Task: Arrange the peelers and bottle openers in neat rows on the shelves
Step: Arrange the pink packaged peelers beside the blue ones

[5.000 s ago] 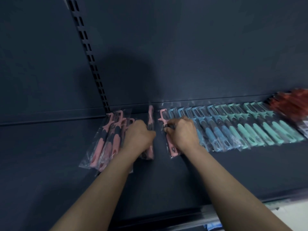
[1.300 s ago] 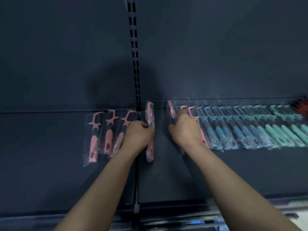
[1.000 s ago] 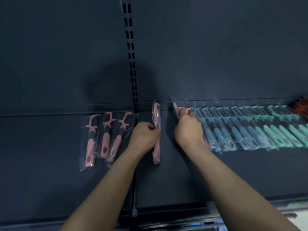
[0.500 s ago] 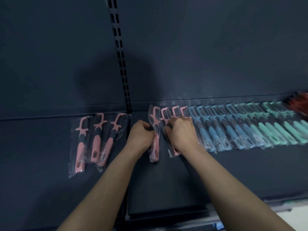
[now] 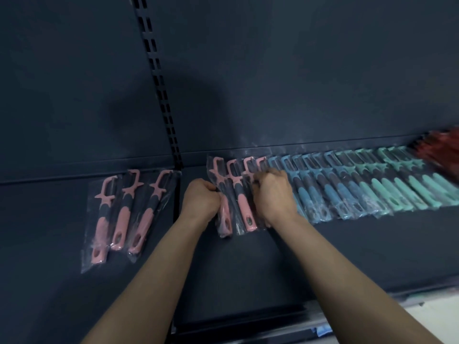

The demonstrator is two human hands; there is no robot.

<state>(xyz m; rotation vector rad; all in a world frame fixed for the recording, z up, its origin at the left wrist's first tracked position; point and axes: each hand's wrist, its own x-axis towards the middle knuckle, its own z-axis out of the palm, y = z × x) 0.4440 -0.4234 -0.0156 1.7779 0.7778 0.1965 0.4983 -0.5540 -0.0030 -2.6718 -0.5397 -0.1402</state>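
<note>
Pink peelers in clear bags lie side by side on the dark shelf (image 5: pixel 248 264). My left hand (image 5: pixel 200 202) grips the leftmost pink peeler (image 5: pixel 223 194) of the middle group at its handle. My right hand (image 5: pixel 273 194) is curled over the pink peelers (image 5: pixel 244 207) on the right of that group, beside the row of blue peelers (image 5: pixel 320 187). Teal peelers (image 5: pixel 397 187) continue the row to the right. Three more pink peelers (image 5: pixel 121 209) lie apart on the left shelf section.
A slotted upright (image 5: pixel 161 90) runs down the dark back panel between the two shelf sections. Blurred red packaged items (image 5: pixel 439 150) sit at the far right end of the row. The shelf's front edge (image 5: pixel 248 326) runs below my forearms.
My left hand has brought its single pink peeler rightward against the other pink ones, closing the gap. My right hand stays on that group. The camera has shifted.
</note>
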